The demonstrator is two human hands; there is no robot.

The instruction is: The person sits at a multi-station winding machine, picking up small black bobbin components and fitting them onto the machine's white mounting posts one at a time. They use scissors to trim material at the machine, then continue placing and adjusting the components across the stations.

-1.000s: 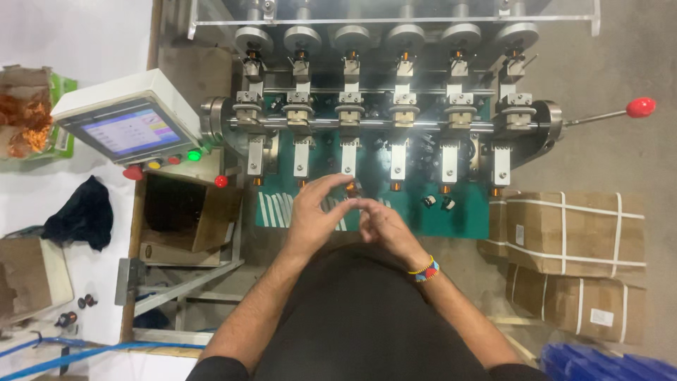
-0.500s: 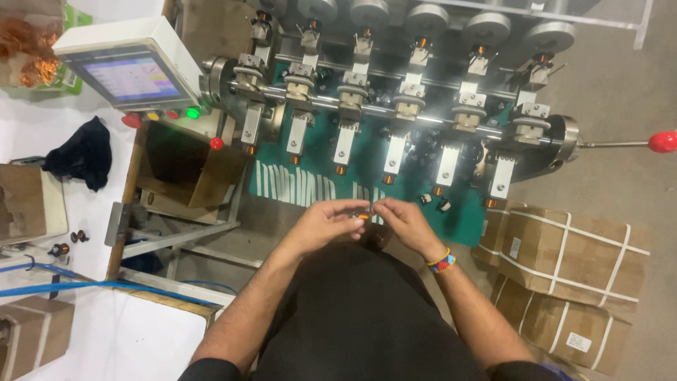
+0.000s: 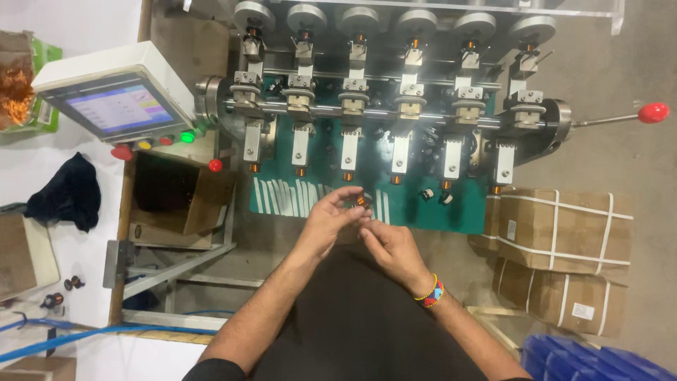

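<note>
A long grey metal winding machine (image 3: pixel 395 106) is seen across the top of the frame, six spindle stations set side by side along a steel shaft, each tipped with a copper-coloured end. Beneath it a green metal deck (image 3: pixel 416 208) is spread, pale strips laid in a row at its left part. At the right of the frame two brown cardboard boxes bound with white straps (image 3: pixel 564 229) are stacked, one below the other, and a blue plastic crate (image 3: pixel 592 360) is glimpsed in the lower right corner. At the upper left a white control box with a lit touch screen (image 3: pixel 113 95) is tilted toward the viewer, coloured round buttons lined along its lower edge. An open brown carton (image 3: pixel 176 197) is placed just below it, and a dark cloth (image 3: pixel 63 194) is left on the white surface at far left. A red ball-ended lever (image 3: pixel 652 111) is stuck out from the machine's right end.

At the centre, over the green deck's lower edge, the left hand (image 3: pixel 328 222) is raised with fingers curled, and a small copper-wound coil on a dark bobbin (image 3: pixel 362 201) is pinched at its fingertips. The right hand (image 3: pixel 391 247), a beaded wristband at its wrist, is brought up just beneath, its fingertips closed against the left hand's fingers by the coil; whether the coil itself is touched by it cannot be told.
</note>
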